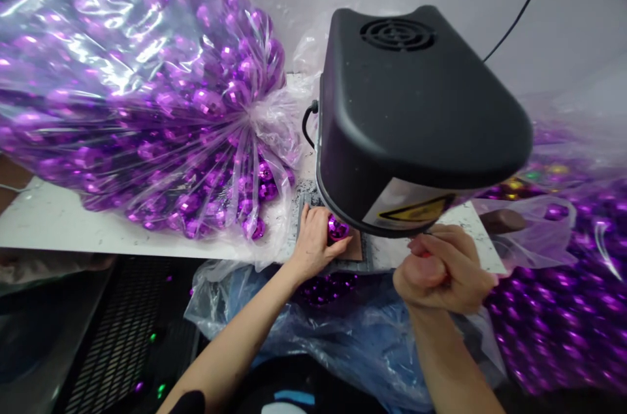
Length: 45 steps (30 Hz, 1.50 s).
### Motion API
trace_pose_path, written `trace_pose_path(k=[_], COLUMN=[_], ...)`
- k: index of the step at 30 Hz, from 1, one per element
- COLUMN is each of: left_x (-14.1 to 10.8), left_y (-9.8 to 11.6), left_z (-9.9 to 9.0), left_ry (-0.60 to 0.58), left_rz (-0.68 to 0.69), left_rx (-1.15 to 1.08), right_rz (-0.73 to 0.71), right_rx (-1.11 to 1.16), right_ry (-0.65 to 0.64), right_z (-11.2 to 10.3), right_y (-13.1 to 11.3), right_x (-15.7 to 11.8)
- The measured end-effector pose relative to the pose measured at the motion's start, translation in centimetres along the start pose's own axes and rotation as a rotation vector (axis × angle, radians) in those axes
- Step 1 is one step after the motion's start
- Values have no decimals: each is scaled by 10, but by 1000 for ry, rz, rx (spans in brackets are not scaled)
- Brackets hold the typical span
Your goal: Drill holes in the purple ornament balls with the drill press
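My left hand (315,236) is closed on a shiny purple mirror ball (337,227), with the fingers behind it and the thumb along its near side. It holds the ball low beside a black machine housing (416,113), over a small brown block (351,249) on the white table (127,231). To the right, just below the housing's front edge, my right hand (443,268) makes a fist. A bit of red shows between its fingers, but what it grips is mostly hidden. The machine's working parts are out of sight under the housing.
A large clear bag (137,87) of purple mirror balls lies at the left, with a few loose balls near its gathered neck. More purple balls (553,316) fill the right side. Clear plastic (343,329) covers my lap. A dark crate (132,329) stands below left.
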<state>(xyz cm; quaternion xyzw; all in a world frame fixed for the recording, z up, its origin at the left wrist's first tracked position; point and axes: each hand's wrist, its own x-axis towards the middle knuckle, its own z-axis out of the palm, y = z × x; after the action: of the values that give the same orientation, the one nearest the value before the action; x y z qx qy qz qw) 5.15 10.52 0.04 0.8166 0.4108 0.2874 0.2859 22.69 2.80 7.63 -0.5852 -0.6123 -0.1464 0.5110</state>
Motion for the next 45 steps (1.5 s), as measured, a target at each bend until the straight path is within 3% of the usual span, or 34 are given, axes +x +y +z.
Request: trace_pose_path(k=[5, 9, 12, 15, 18, 20, 24, 29, 31, 35, 38, 41, 45], left_x=[2, 3, 2, 2, 3, 0, -33, -98, -109, -91, -65, -48, -41], left_y=[1, 5, 6, 4, 3, 4, 12, 24, 27, 20, -3, -29, -42], left_z=[-1, -4, -5, -2, -1, -5, -20, -27, -33, -73, -111, -131, -130], left_ry=[63, 75, 74, 65, 69, 89, 115, -161, -189, -71, 79, 18, -87], left_rz=[40, 52, 47, 55, 58, 57, 66, 130, 120, 145, 40, -103, -211], left_rx=[7, 12, 18, 41, 59, 42, -43, 59, 102, 102, 395, 710, 900], right_rz=[-104, -149, -148, -114, 86, 162, 230, 236, 240, 232, 230, 258, 250], right_rx=[-9, -7, -49, -141, -47, 34, 75, 80, 73, 50, 23, 15, 10], right_ry=[107, 81, 109, 183, 56, 0, -7, 45, 54, 53, 48, 47, 59], right_z=[18, 10, -9, -19, -13, -6, 2, 4, 5, 6, 6, 5, 6], right_y=[8, 3, -11, -25, -28, -26, -18, -16, -17, -17, -18, -20, -23], right_x=[-10, -4, 29, 82, 131, 150, 156, 153, 154, 154, 153, 153, 154])
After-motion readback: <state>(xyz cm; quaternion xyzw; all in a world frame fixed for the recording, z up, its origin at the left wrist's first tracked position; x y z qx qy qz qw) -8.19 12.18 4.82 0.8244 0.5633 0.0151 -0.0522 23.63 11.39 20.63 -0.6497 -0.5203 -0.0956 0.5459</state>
